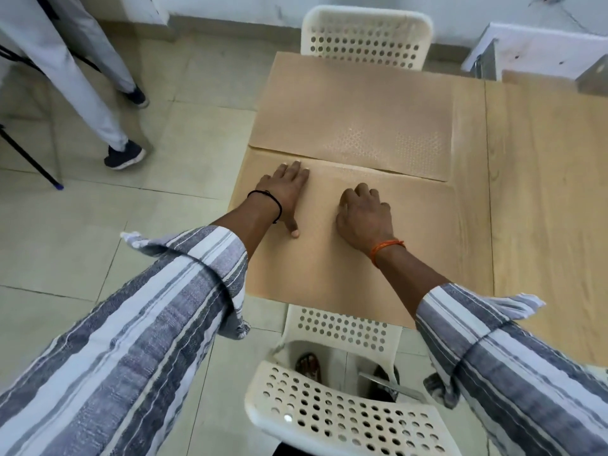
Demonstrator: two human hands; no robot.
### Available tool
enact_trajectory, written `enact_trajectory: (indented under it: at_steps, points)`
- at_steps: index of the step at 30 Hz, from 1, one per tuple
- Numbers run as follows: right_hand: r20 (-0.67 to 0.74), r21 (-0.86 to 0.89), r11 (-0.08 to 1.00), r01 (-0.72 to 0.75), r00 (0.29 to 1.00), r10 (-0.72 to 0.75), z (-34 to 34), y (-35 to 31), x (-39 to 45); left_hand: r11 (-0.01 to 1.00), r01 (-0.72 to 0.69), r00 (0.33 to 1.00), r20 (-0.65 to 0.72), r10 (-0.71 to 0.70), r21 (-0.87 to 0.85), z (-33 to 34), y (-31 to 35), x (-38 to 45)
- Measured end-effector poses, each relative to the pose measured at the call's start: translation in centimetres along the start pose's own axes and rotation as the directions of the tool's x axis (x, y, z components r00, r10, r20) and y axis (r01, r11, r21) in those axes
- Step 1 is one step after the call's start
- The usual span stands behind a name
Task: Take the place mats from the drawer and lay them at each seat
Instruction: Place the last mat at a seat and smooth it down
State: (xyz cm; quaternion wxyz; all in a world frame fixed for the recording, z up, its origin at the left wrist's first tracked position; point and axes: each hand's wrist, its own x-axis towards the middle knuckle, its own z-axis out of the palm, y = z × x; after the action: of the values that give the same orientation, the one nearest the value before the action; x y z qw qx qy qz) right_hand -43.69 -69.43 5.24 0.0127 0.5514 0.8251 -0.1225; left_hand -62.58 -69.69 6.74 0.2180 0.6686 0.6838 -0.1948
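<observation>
A white perforated chair (332, 419) stands at the near edge of the surface (543, 199), its back against that edge. On the near left corner of the surface lies a tan mat (329, 268), its left side along the surface's left edge. Both hands rest on its far half. The left hand (286, 192) lies flat, fingers straight and together, thumb spread toward the near side: a wide grip, holding nothing. The right hand (363, 213) is just beside it, knuckles raised and fingers bent down onto the mat; whether the tips pinch the mat or only press it I cannot tell. A second mat (355, 116) lies beyond, at the far left corner, its near edge touching or slightly overlapping the first. Another white chair (365, 37) stands at the far edge. On the floor to the left, a person's legs (85, 77) are seen.
</observation>
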Motion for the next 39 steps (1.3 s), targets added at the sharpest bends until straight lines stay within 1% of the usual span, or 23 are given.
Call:
enact_trajectory:
  at_steps: [2, 3, 5, 7, 9, 11, 13, 16, 18, 21, 26, 27, 29, 31, 32, 33, 34, 36, 37, 39]
  points:
    - [-0.047, 0.084, 0.995, 0.049, 0.998, -0.045, 1.0, -0.5, 1.3, 1.000, 0.020, 0.998, 0.058, -0.019, -0.006, -0.2, -0.1, 0.7]
    - [-0.038, 0.127, 0.989, 0.074, 0.997, -0.070, 1.5, -0.8, 2.0, 1.000, 0.028, 0.996, 0.082, -0.027, -0.014, -0.3, 0.0, 1.0]
    - [0.026, 0.186, 0.977, 0.101, 0.994, -0.107, 2.2, -1.9, 3.0, 0.999, 0.043, 0.992, 0.116, -0.041, -0.018, -0.3, 0.4, 1.3]
    - [0.055, 0.176, 0.978, 0.109, 0.991, -0.120, 3.2, -2.4, 3.8, 0.998, 0.056, 0.990, 0.133, -0.053, -0.023, -0.4, 0.6, 1.4]
    - [0.019, 0.155, 0.982, 0.108, 0.993, -0.113, 4.1, -1.6, 3.6, 0.998, 0.058, 0.988, 0.145, -0.053, -0.031, -0.4, 0.6, 1.6]
    - [-0.025, 0.135, 0.990, 0.050, 0.999, -0.047, 4.8, 0.4, 2.9, 0.998, 0.063, 0.986, 0.157, -0.059, -0.024, -0.5, 0.6, 1.5]
    - [-0.076, 0.106, 0.992, -0.062, 0.995, 0.070, 5.2, 3.0, 2.0, 0.997, 0.072, 0.984, 0.162, -0.068, -0.018, -0.6, 0.9, 1.4]
    - [-0.126, 0.108, 0.958, -0.264, 0.953, 0.277, 5.0, 7.2, 0.8, 0.996, 0.092, 0.983, 0.160, -0.092, 0.008, -1.0, 1.5, 1.2]
    - [-0.139, 0.131, 0.928, -0.349, 0.920, 0.365, 4.6, 9.9, -0.1, 0.993, 0.112, 0.980, 0.160, -0.117, 0.036, -1.1, 2.0, 1.1]
    - [-0.151, 0.156, 0.908, -0.388, 0.899, 0.410, 4.1, 11.9, -1.2, 0.988, 0.135, 0.979, 0.141, -0.144, 0.069, -1.4, 2.6, 1.1]
    - [-0.172, 0.144, 0.914, -0.380, 0.900, 0.401, 4.2, 12.0, -1.2, 0.976, 0.150, 0.976, 0.135, -0.172, 0.160, -1.8, 3.9, 1.0]
    - [-0.174, 0.140, 0.914, -0.380, 0.900, 0.400, 4.3, 12.0, -1.3, 0.975, 0.150, 0.979, 0.114, -0.171, 0.166, -2.0, 4.4, 0.9]
    - [-0.190, 0.124, 0.918, -0.376, 0.899, 0.394, 4.5, 12.2, -1.3, 0.992, 0.103, 0.995, 0.004, -0.103, 0.078, -2.1, 6.3, 0.6]
    - [-0.201, 0.124, 0.919, -0.375, 0.897, 0.393, 4.6, 12.2, -1.0, 0.998, -0.017, 0.994, -0.107, 0.009, -0.068, -1.2, 9.4, -0.1]
    - [-0.205, 0.124, 0.917, -0.379, 0.895, 0.397, 4.6, 12.1, -1.0, 0.992, -0.069, 0.991, -0.119, 0.056, -0.107, -0.3, 11.4, -0.6]
    - [-0.208, 0.121, 0.917, -0.381, 0.893, 0.399, 4.7, 12.2, -1.1, 0.988, -0.099, 0.991, -0.096, 0.088, -0.118, 0.8, 13.3, -1.1]
    - [-0.214, 0.117, 0.917, -0.380, 0.892, 0.397, 4.7, 12.2, -1.2, 0.989, -0.102, 0.994, -0.042, 0.098, -0.109, 1.9, 14.9, -1.5]
    - [-0.225, 0.121, 0.920, -0.373, 0.892, 0.392, 4.7, 12.1, -1.1, 0.993, -0.057, 0.997, 0.048, 0.063, -0.102, 3.0, 16.1, -1.5]
    - [-0.220, 0.134, 0.918, -0.372, 0.893, 0.394, 4.6, 12.3, -1.2, 0.992, -0.044, 0.996, 0.070, 0.053, -0.115, 3.0, 16.4, -1.5]
    - [-0.215, 0.139, 0.922, -0.363, 0.897, 0.386, 4.6, 12.1, -0.9, 0.990, -0.039, 0.996, 0.073, 0.049, -0.137, 2.5, 16.0, -1.1]
